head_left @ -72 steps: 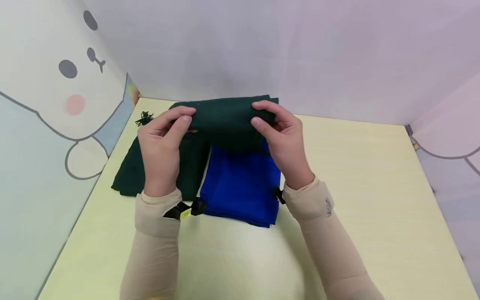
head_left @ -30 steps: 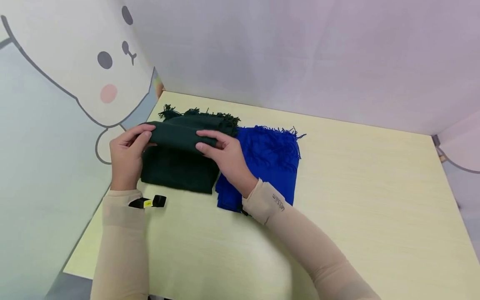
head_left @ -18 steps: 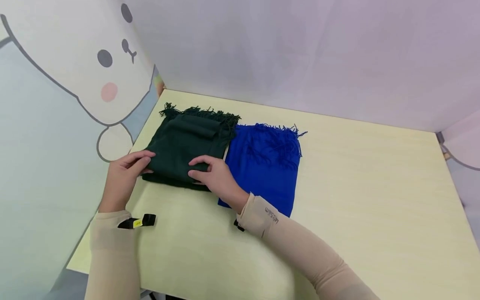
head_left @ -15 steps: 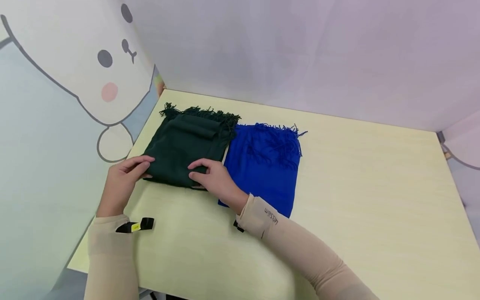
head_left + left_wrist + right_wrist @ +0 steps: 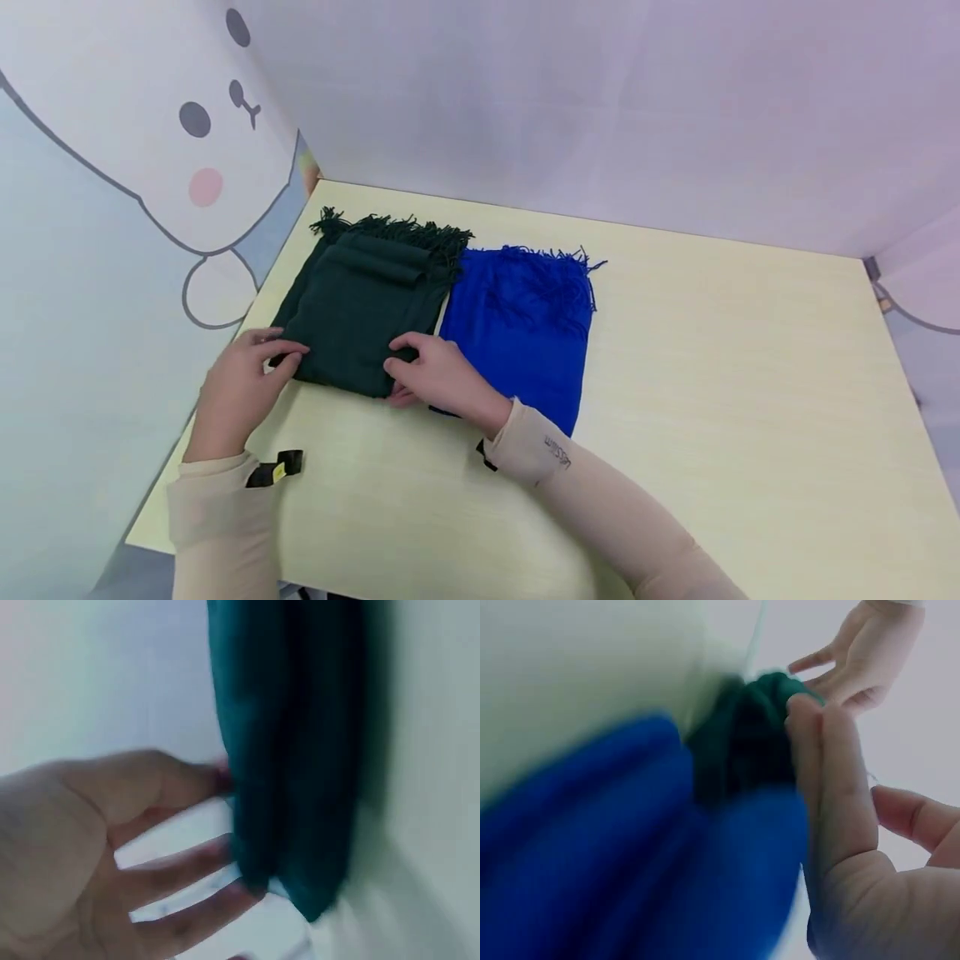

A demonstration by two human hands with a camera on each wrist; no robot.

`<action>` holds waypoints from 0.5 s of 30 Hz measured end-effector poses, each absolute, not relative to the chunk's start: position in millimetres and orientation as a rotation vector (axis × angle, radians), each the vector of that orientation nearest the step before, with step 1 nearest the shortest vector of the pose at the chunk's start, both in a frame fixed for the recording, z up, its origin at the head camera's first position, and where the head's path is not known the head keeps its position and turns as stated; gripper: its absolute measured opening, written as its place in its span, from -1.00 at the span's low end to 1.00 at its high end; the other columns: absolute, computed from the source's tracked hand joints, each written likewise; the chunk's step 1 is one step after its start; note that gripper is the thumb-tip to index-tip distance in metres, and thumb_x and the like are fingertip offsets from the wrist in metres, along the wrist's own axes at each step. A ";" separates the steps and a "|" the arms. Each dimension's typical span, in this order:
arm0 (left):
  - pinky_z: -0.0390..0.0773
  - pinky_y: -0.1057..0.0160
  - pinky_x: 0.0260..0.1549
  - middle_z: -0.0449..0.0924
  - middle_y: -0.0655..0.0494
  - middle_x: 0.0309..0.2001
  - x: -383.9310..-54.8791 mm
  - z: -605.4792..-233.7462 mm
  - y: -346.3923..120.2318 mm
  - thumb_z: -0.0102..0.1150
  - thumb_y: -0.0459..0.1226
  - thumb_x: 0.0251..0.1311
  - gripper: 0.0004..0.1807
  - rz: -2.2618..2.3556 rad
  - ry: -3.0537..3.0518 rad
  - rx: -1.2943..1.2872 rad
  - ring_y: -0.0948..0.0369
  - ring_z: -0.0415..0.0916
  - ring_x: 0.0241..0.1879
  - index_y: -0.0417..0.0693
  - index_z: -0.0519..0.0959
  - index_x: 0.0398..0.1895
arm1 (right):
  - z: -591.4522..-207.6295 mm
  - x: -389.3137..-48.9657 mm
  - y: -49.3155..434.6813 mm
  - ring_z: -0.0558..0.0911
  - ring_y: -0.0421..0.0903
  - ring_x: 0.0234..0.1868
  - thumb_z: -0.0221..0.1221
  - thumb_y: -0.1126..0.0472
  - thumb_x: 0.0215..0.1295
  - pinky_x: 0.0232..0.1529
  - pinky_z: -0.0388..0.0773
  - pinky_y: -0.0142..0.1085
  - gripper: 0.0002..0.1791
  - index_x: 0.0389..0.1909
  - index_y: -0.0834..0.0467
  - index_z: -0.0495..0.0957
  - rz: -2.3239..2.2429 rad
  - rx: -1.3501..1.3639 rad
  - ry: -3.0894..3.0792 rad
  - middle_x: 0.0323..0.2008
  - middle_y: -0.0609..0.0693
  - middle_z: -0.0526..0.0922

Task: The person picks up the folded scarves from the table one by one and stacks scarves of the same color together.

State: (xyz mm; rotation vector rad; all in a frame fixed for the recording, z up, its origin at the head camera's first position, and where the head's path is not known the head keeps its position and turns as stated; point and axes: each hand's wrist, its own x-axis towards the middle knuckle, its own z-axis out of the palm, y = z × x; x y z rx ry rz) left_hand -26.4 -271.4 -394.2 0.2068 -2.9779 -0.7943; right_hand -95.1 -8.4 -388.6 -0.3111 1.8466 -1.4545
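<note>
A folded dark green fringed scarf point(image 5: 356, 312) lies on the left part of the table, its tassels at the far edge. At its near left corner is my left hand point(image 5: 238, 387), fingertips touching the cloth. The left wrist view shows the thumb and extended fingers point(image 5: 176, 881) against the edge of the green fold. My right hand point(image 5: 450, 379) is at the near right corner, its fingers along the edge. In the right wrist view, straight fingers point(image 5: 844, 787) touch the green cloth and the thumb stands apart. Beside it lies a folded blue scarf point(image 5: 517, 333), partly under my right wrist.
The pale table point(image 5: 712, 375) extends to the right of both scarves. A light wall point(image 5: 562, 108) rises behind it, and a panel with a cartoon face point(image 5: 135, 183) stands on the left. Black wrist straps show on both sleeves.
Both hands brought the green scarf's folded part from above the blue scarf over to the left and down onto the green cloth. It now lies flat, and the hands have slid to its near corners.
</note>
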 end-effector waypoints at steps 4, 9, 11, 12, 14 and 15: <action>0.28 -0.33 0.10 0.46 -0.27 0.23 -41.6 -388.5 -248.3 0.18 -0.27 0.34 -0.80 -0.675 -2.814 0.119 -0.31 0.39 0.13 -0.14 0.73 -0.13 | -378.0 -95.2 14.4 0.77 0.04 -0.33 0.08 0.07 0.51 -0.25 0.71 -0.22 -0.59 0.26 0.17 0.48 -1.499 -0.520 1.939 -0.38 0.00 0.76; -0.04 -0.37 0.36 0.43 -0.13 0.31 -59.8 -388.2 -207.5 0.21 -0.24 0.34 -0.73 -0.737 -2.714 -0.059 -0.23 0.32 0.29 -0.07 0.68 0.05 | -366.3 -97.6 51.7 0.67 -0.28 -0.46 0.04 0.05 0.54 -0.45 0.59 -0.39 -0.64 0.18 0.12 0.56 -1.367 -0.910 2.353 -0.37 -0.17 0.73; -0.08 -0.35 0.39 0.33 -0.09 0.40 -68.4 -386.7 -189.7 0.20 -0.17 0.36 -0.63 -0.769 -2.696 -0.111 -0.19 0.20 0.38 -0.03 0.60 0.19 | -362.5 -101.0 67.1 0.62 -0.33 -0.49 0.06 0.08 0.52 -0.52 0.53 -0.39 -0.68 0.13 0.11 0.60 -1.351 -0.968 2.517 -0.34 -0.15 0.74; -0.08 -0.35 0.39 0.26 -0.09 0.45 -72.1 -386.1 -180.6 0.18 -0.13 0.38 -0.58 -0.772 -2.685 -0.136 -0.19 0.15 0.42 0.00 0.55 0.26 | -360.9 -103.0 74.4 0.61 -0.34 -0.50 0.07 0.09 0.52 -0.54 0.51 -0.37 -0.69 0.11 0.11 0.62 -1.351 -0.972 2.593 -0.33 -0.14 0.75; -0.06 -0.38 0.37 0.12 -0.06 0.52 -79.0 -385.1 -162.3 0.11 -0.03 0.42 -0.49 -0.760 -2.681 -0.191 -0.17 0.02 0.49 0.05 0.44 0.38 | -357.3 -106.9 88.0 0.60 -0.34 -0.51 0.09 0.12 0.50 -0.51 0.51 -0.36 -0.72 0.06 0.13 0.65 -1.353 -0.940 2.735 -0.33 -0.10 0.76; -0.06 -0.40 0.36 0.06 -0.04 0.55 -81.2 -384.8 -153.2 0.04 0.02 0.44 -0.45 -0.742 -2.689 -0.210 -0.15 -0.03 0.51 0.08 0.39 0.42 | -355.9 -108.8 94.2 0.61 -0.32 -0.50 0.10 0.12 0.49 -0.50 0.52 -0.34 -0.72 0.04 0.14 0.66 -1.350 -0.907 2.797 -0.32 -0.09 0.76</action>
